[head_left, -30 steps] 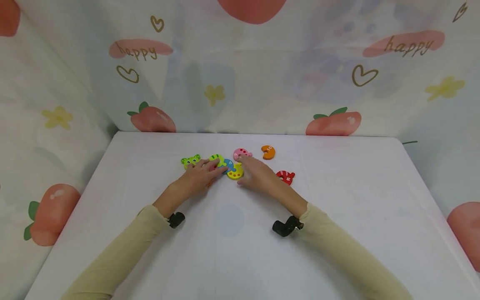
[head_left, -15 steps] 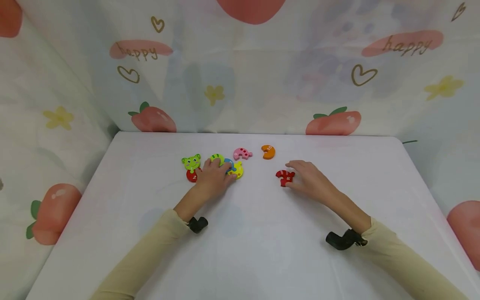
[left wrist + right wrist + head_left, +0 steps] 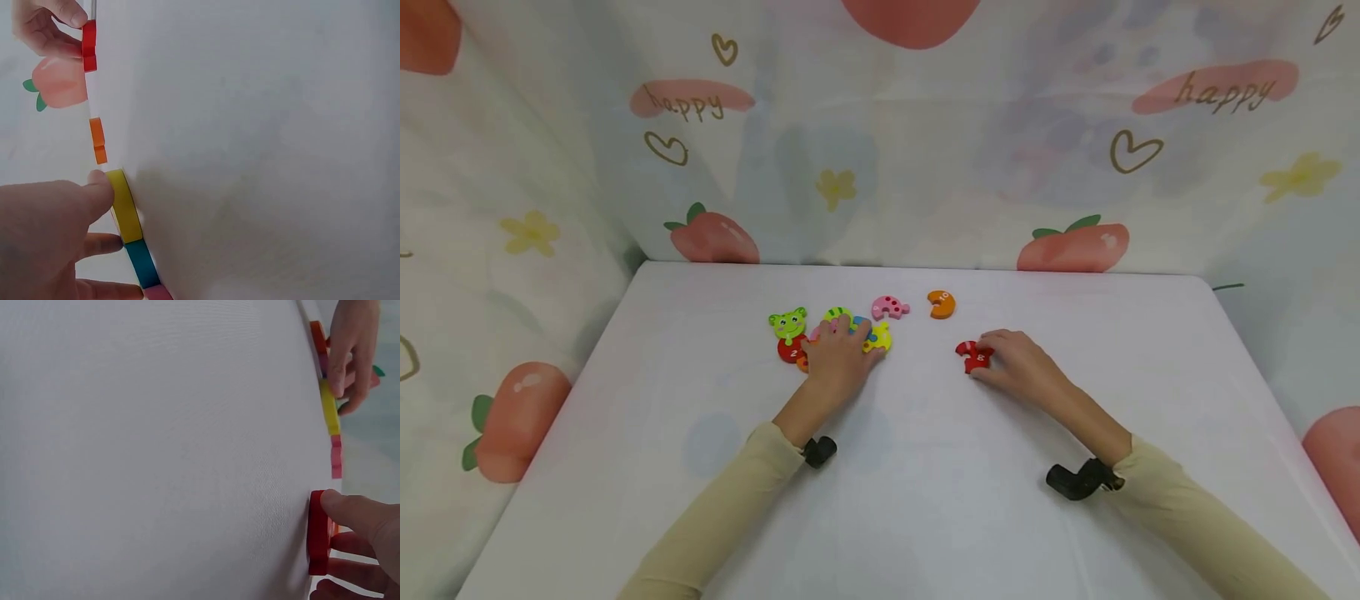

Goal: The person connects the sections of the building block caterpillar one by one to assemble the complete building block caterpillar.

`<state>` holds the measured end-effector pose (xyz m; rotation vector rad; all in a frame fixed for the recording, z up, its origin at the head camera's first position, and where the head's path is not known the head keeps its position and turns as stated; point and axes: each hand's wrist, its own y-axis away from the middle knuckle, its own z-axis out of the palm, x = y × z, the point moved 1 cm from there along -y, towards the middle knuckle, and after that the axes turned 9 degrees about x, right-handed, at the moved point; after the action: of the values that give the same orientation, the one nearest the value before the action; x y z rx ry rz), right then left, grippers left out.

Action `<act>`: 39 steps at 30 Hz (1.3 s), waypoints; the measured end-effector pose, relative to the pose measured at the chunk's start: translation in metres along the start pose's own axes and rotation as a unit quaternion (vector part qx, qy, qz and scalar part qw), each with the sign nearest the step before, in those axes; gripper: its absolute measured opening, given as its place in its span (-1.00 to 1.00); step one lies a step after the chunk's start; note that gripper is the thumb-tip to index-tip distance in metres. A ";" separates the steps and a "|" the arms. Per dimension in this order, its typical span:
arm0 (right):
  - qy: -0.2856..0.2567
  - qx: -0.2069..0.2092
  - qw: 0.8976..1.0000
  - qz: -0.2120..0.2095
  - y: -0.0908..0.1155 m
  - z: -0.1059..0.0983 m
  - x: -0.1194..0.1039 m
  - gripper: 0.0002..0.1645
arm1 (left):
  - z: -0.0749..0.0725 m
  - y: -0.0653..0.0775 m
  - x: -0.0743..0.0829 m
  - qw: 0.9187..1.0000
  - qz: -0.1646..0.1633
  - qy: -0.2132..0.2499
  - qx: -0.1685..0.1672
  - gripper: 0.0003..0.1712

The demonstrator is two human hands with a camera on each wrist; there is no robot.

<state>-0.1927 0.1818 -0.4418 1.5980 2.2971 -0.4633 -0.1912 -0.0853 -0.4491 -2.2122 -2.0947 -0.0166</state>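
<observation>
A pale fruit-printed curtain (image 3: 955,167) backs a white-covered table (image 3: 910,500), where a flat green animal-face piece (image 3: 787,323) lies left of a curved pink spotted piece (image 3: 891,303). In front of the pink piece, toward its left, the left hand (image 3: 837,358) rests palm down, fingers loosely spread, touching a curved yellow spotted piece (image 3: 880,337); right of the pink piece come a notched orange piece (image 3: 943,306), then the right hand (image 3: 1024,365), thumb and fingers pinching a curved red piece (image 3: 976,360).
</observation>
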 end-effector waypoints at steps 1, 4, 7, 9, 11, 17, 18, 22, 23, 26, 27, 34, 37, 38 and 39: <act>0.000 -0.001 1.000 0.004 -0.001 0.001 -0.001 -0.42 | 0.000 0.000 0.000 1.000 0.001 -0.004 -0.001 -0.28; -0.002 -0.003 1.000 0.012 -0.004 0.003 -0.003 -0.40 | -0.001 -0.001 -0.001 1.000 0.005 -0.009 -0.008 -0.22; -0.001 -0.003 1.000 0.019 -0.005 0.004 -0.006 -0.41 | -0.002 -0.002 -0.003 1.000 0.011 -0.009 -0.015 -0.18; 0.000 -0.003 1.000 0.016 -0.005 0.004 -0.008 -0.42 | -0.003 -0.002 -0.004 1.000 0.011 -0.007 -0.019 -0.17; -0.001 -0.004 1.000 0.014 -0.005 0.004 -0.009 -0.43 | -0.003 -0.003 -0.005 1.000 0.011 -0.004 -0.021 -0.17; -0.008 -0.001 1.000 0.005 -0.005 0.005 -0.008 -0.40 | -0.002 -0.005 -0.006 1.000 0.014 -0.009 -0.026 -0.18; -0.009 0.001 1.000 0.001 -0.005 0.005 -0.007 -0.41 | -0.002 -0.005 -0.006 0.999 0.014 -0.009 -0.028 -0.18; -0.019 0.013 1.000 -0.014 -0.008 0.004 -0.006 -0.46 | -0.003 -0.004 -0.004 0.999 0.029 -0.009 -0.041 -0.18; -0.024 0.015 0.999 -0.018 -0.009 0.005 -0.007 -0.47 | -0.003 -0.003 -0.003 0.998 0.034 -0.007 -0.044 -0.18; -0.042 0.021 0.999 -0.022 -0.012 0.005 -0.010 -0.47 | -0.003 -0.002 0.001 0.998 0.049 -0.005 -0.049 -0.19; -0.048 0.024 0.998 -0.024 -0.014 0.005 -0.012 -0.47 | -0.003 -0.002 0.002 0.997 0.052 -0.004 -0.050 -0.19; -0.070 0.041 0.996 -0.041 -0.026 0.009 -0.027 -0.46 | -0.001 0.001 0.011 0.996 0.071 0.006 -0.055 -0.18; -0.074 0.036 0.995 -0.050 -0.030 0.012 -0.033 -0.46 | 0.000 0.003 0.013 0.996 0.072 0.007 -0.054 -0.19; -0.075 0.035 0.995 -0.054 -0.031 0.013 -0.035 -0.46 | 0.000 0.003 0.013 0.996 0.071 0.007 -0.055 -0.19; -0.075 0.034 0.995 -0.056 -0.031 0.014 -0.036 -0.46 | 0.000 0.003 0.013 0.996 0.071 0.006 -0.056 -0.18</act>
<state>-0.2092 0.1348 -0.4366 1.4157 2.2873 -0.6727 -0.1870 -0.0722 -0.4485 -2.4126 -1.9710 -0.1402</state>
